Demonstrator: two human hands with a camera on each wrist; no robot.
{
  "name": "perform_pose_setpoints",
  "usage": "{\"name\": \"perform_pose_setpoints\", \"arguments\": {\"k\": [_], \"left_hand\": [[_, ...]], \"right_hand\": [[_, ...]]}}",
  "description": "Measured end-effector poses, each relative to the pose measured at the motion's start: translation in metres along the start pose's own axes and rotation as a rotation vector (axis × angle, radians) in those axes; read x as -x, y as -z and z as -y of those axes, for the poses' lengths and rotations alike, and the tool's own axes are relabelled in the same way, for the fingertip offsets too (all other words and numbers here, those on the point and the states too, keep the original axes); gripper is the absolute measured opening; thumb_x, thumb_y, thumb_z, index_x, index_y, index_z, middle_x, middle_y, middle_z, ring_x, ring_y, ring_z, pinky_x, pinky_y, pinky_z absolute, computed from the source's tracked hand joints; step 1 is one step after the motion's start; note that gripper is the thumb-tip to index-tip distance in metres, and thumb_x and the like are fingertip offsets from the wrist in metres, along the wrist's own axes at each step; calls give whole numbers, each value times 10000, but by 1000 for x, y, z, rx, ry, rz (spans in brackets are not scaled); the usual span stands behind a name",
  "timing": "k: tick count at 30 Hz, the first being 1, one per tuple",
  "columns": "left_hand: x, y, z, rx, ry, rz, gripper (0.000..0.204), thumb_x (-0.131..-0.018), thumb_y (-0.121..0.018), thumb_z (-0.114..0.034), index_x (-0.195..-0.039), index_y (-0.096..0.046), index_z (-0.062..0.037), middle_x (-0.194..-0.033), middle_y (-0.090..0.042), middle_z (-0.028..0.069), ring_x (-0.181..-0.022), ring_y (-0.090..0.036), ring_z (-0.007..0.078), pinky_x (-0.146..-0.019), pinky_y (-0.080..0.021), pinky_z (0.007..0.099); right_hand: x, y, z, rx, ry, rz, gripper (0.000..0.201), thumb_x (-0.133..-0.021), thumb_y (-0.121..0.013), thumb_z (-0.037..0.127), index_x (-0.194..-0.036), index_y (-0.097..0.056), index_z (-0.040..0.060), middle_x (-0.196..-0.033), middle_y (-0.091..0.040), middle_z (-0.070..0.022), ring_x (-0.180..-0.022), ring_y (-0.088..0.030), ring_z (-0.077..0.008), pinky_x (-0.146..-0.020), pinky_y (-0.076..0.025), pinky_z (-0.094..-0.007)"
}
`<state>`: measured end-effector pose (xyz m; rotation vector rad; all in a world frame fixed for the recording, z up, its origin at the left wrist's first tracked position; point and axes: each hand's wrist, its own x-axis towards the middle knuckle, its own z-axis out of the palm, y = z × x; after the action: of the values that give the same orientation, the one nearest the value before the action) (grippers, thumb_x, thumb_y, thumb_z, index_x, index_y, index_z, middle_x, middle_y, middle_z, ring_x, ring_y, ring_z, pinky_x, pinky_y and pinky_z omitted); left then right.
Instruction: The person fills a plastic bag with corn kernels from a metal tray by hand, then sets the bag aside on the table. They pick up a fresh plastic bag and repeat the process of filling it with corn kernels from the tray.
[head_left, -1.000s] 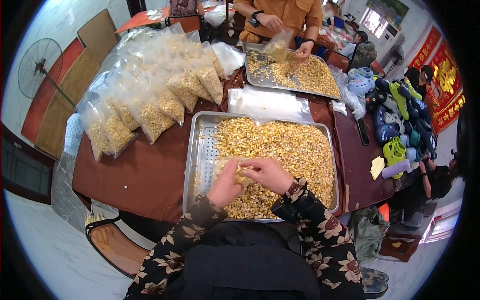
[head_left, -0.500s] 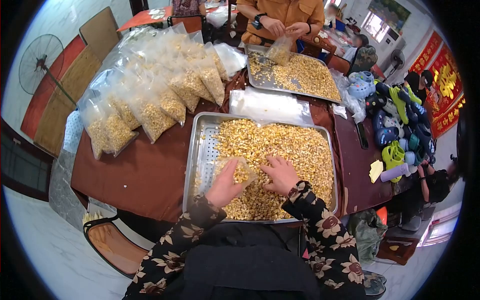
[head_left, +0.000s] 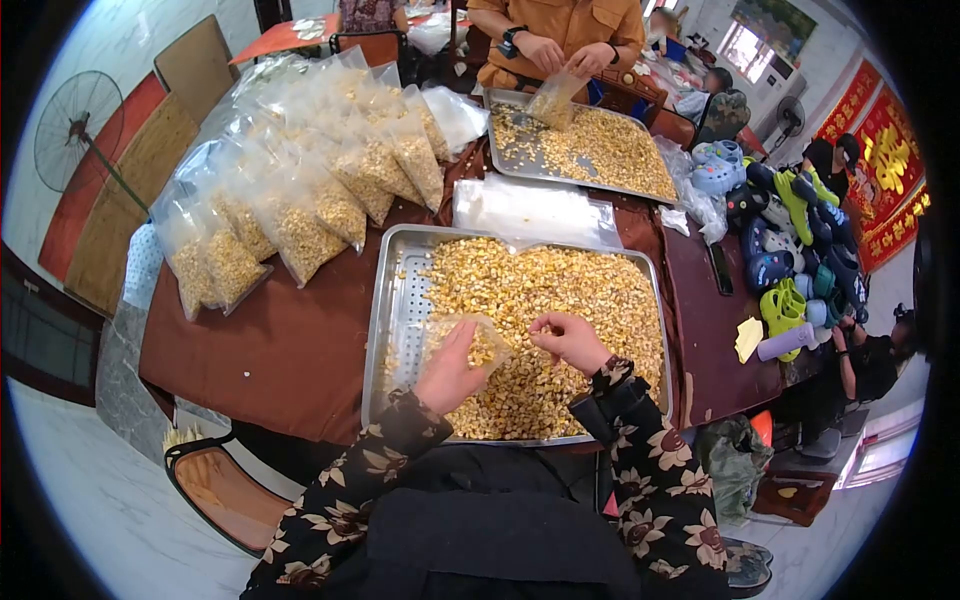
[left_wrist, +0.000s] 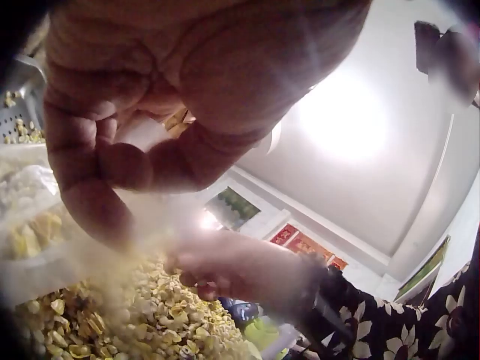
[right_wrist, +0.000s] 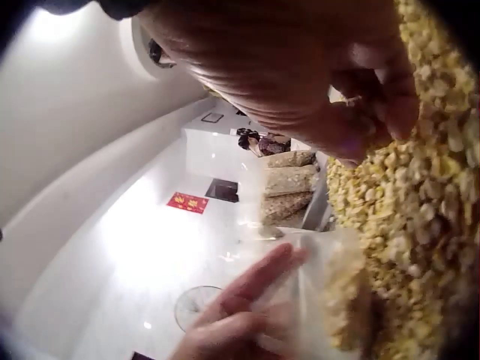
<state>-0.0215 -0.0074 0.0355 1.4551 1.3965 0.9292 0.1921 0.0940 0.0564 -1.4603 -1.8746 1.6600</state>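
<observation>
A metal tray [head_left: 382,330] holds a broad heap of corn kernels [head_left: 590,290]. My left hand [head_left: 450,375] grips a clear plastic bag [head_left: 492,345] with kernels inside, over the tray's left part. In the left wrist view the fingers of my left hand [left_wrist: 142,112] curl at the bag, which is blurred. Just above the heap, right of the bag, is my right hand [head_left: 572,342]. Its fingers are bent together in the right wrist view, where my right hand [right_wrist: 300,75] seems to pinch kernels, mostly hidden by the fingers.
Filled bags [head_left: 305,225] stand at the back left. Flat empty bags [head_left: 535,212] lie behind the tray. Across the table, a person in orange [head_left: 570,25] holds a bag over a second tray [head_left: 510,165]. Shoes [head_left: 785,305], a phone [head_left: 721,268] and a purple bottle [head_left: 785,342] lie right.
My right hand went from the bag's mouth down to the kernels on the right, fingers spread, and has now lifted slightly with fingers drawn together. My left hand stays on the bag.
</observation>
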Motion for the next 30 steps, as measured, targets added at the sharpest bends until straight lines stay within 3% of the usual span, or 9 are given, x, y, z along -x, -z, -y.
{"name": "perform_pose_setpoints", "arguments": {"k": [1, 3, 7, 9, 13, 16, 18, 24, 30], "left_hand": [[-1, -3, 7, 0, 0, -1, 659, -795, -619, -159, -1341, -311, 45, -1337, -384, 268, -1262, -367, 395, -1029, -339, 393], [-4, -11, 28, -151, -162, -134, 546, -793, -584, -53, -1292, -365, -27, -1125, -505, 157, -638, -586, 173, -533, -476, 296], [-9, -12, 37, -323, -456, -287, 544, -798, -591, -51, -1296, -372, -48, -1102, -508, 139, -628, -577, 162, -527, -471, 282], [-5, -11, 32, -68, -144, -121, 540, -785, -579, -22, -1289, -389, -59, -1101, -510, 126, -652, -580, 152, -535, -470, 273], [-2, -5, 18, -16, -134, -109, 537, -772, -556, 8, -1280, -402, -67, -1099, -512, 117, -667, -579, 142, -535, -466, 263], [-2, -5, 18, -9, -151, -102, 563, -749, -550, 15, -1286, -396, -56, -1109, -516, 126, -690, -582, 160, -559, -475, 276], [-3, -6, 20, -184, -264, -162, 594, -737, -554, -4, -1304, -381, -40, -1136, -518, 149, -826, -596, 224, -686, -494, 317], [-2, -6, 8, -58, -147, -63, 644, -734, -565, -38, -1340, -348, -24, -1193, -500, 195, -1101, -517, 298, -899, -433, 358], [1, 1, 13, -85, -18, -25, 687, -747, -580, -43, -1376, -305, -15, -1280, -458, 194, -1032, -562, 279, -864, -466, 328]], "right_hand": [[-2, -4, 3, -55, 65, 16, 171, -811, -632, 140, -954, -630, 47, -692, -568, -1, -547, -540, -56, -461, -435, -211], [-2, -14, 18, -36, 98, 43, 171, -809, -632, 136, -955, -631, 48, -689, -564, 1, -550, -538, -56, -463, -437, -214], [3, -37, 42, 157, 294, 38, 220, -813, -621, 122, -1012, -649, 35, -784, -637, -76, -655, -610, -145, -596, -495, -273], [8, -44, 59, 319, 332, 40, 260, -821, -624, 121, -1071, -654, 55, -944, -667, -107, -840, -626, -192, -777, -491, -304], [7, -47, 63, 417, 391, 13, 240, -847, -603, 124, -1073, -655, 59, -934, -663, -91, -807, -624, -154, -711, -502, -285], [7, -39, 61, 185, 140, 100, 226, -885, -559, 112, -1081, -647, 39, -927, -658, -72, -765, -618, -113, -647, -508, -254], [4, -35, 53, -159, 113, 158, 229, -910, -526, 102, -1091, -635, 12, -895, -646, -51, -718, -602, -78, -600, -505, -223], [6, -47, 50, -63, 255, 59, 230, -899, -531, 65, -1096, -621, -13, -872, -645, -66, -655, -604, -93, -609, -514, -230], [-3, -29, 27, -132, 247, -55, 227, -902, -538, 80, -1093, -621, -7, -904, -654, -82, -679, -618, -98, -585, -514, -220]]}}
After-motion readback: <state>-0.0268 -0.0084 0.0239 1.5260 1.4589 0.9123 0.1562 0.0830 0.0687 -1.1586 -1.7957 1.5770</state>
